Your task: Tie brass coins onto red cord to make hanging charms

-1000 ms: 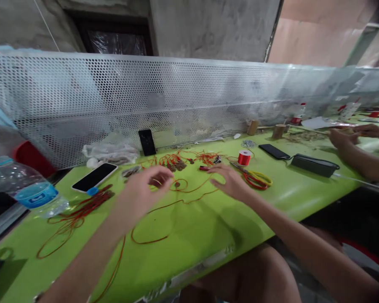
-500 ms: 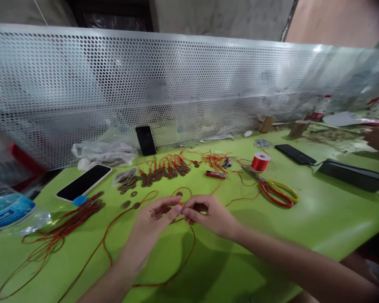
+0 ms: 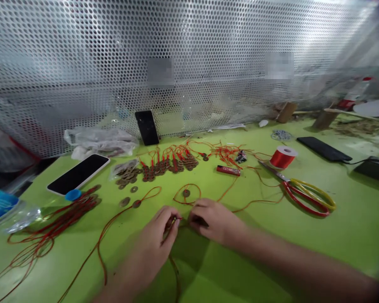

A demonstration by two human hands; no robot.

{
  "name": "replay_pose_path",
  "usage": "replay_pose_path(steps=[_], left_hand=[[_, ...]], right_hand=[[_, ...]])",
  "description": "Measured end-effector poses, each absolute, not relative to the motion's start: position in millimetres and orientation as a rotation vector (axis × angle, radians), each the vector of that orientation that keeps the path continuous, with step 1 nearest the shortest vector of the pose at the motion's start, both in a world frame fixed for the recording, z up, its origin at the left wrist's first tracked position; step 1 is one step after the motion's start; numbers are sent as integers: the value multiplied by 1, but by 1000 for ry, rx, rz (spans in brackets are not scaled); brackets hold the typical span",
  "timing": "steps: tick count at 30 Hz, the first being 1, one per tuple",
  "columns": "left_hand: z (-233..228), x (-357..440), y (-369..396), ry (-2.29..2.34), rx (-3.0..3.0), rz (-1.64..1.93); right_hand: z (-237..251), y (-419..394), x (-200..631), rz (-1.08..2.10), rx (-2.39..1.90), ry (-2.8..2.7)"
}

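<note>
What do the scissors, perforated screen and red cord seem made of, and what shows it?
Scissors: shiny grey blades, probably steel; smooth red and yellow handles, likely plastic.
Perforated screen: probably metal, pale grey sheen, regular holes.
Red cord: thin, curling, likely textile fibre; weave too fine to tell.

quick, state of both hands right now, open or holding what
Left hand: closed, thumb and finger pinching a red cord.
Right hand: fingers curled; whether it grips the cord cannot be told.
</note>
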State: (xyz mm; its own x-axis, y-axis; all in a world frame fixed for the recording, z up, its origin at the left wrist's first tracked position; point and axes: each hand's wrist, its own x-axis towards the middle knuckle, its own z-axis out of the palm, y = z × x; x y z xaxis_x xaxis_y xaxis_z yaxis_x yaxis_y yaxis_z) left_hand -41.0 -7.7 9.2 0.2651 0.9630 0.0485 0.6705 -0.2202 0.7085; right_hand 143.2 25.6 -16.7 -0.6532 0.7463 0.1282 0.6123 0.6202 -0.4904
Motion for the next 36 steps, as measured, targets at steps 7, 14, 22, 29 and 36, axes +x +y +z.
replay_pose_path(steps=[7,14,22,29,36], left_hand=[[-6,-41,-5,1474,2046,739],[-5,-40,-12,1478,2095,880],[-4,-39,-13,1370,2088,932],[0,-37,-14,1345,2081,932],[1,-36,-14,1285,2110,939]], right_hand=[[-18,19,144,776,-1101,-2192],[-15,10,145,926,-1036,-1907],[-11,5,146,918,-1008,-1925],[-9,3,145,893,-981,-1953],[-8,3,147,945,-997,-1957]])
